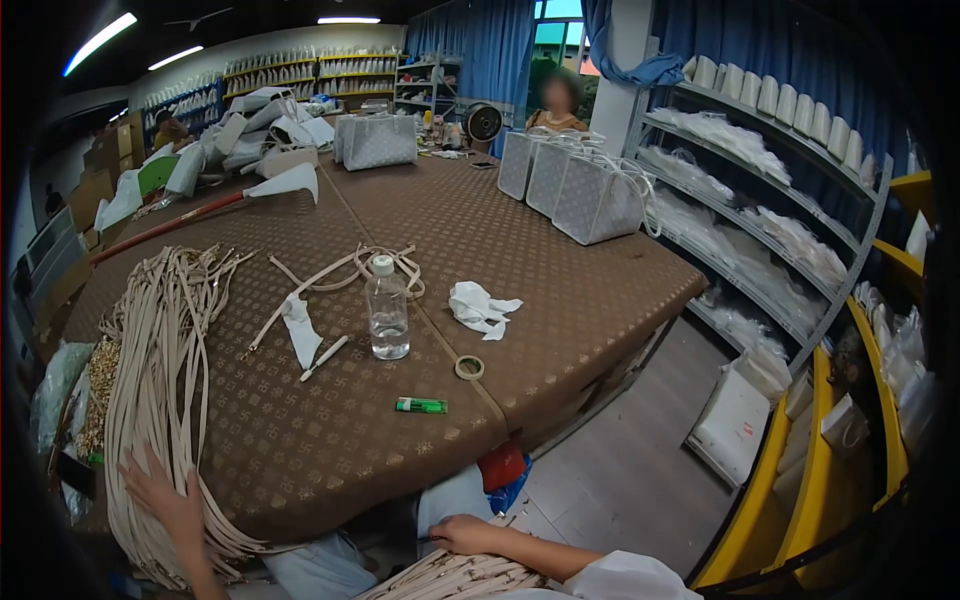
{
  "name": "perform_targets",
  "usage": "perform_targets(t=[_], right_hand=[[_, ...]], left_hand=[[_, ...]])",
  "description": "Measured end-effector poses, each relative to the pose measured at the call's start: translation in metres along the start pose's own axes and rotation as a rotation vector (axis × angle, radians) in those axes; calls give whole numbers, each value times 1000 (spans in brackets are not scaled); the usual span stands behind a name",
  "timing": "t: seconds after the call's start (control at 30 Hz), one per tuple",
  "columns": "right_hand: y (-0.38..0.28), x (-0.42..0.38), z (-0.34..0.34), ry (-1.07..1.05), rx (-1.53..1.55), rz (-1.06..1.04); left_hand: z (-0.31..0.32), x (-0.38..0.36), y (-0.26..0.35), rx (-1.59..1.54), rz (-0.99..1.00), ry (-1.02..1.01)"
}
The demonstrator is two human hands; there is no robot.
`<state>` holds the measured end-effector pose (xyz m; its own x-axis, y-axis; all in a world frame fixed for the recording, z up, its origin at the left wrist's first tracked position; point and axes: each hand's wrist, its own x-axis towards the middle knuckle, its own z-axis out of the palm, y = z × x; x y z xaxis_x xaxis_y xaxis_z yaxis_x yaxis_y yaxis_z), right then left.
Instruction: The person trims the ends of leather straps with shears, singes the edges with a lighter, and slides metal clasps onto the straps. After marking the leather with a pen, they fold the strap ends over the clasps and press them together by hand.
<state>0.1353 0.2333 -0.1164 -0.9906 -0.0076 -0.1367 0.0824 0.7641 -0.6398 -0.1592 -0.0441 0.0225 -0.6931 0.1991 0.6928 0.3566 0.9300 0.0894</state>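
Note:
My left hand [165,500] lies with fingers spread on a thick bundle of beige bag straps [165,340], which hangs over the table's near left edge. My right hand [465,533] is curled above my lap, beside more beige straps [455,575]; its fingertips are hidden, so what it grips does not show. Gold-coloured metal fittings [97,390] lie beside the left bundle. Farther in on the table are a few loose straps [340,270], a clear bottle of liquid [388,315], a white pen-like stick [325,358] and a green lighter [421,405].
A tape roll [469,367] and crumpled white cloth [483,308] lie on the brown-covered table [560,310]. Patterned bags [590,195] stand at the far right, with a person [557,108] behind. A red-handled rake-like tool [190,222] lies left. Shelves [770,215] line the right wall.

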Motion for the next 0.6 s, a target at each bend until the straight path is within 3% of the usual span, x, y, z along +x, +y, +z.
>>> perform_targets(t=[0.07,0.13,0.27,0.33,0.53,0.6], right_hand=[[1,3,3,27,-68,-17],[1,7,0,52,-75,-32],[7,15,-5,8,-75,14],[14,18,-3,-33,-85,21],[9,22,-9,-34,-147,91],[9,25,-4,-65,-141,11]], left_hand=[[2,21,5,45,-85,9],[-3,28,20,141,-114,-573],[14,23,18,102,-93,-585],[34,17,-1,79,14,-388],[5,35,-9,268,-179,-347],[6,42,-19,273,-204,-380]])
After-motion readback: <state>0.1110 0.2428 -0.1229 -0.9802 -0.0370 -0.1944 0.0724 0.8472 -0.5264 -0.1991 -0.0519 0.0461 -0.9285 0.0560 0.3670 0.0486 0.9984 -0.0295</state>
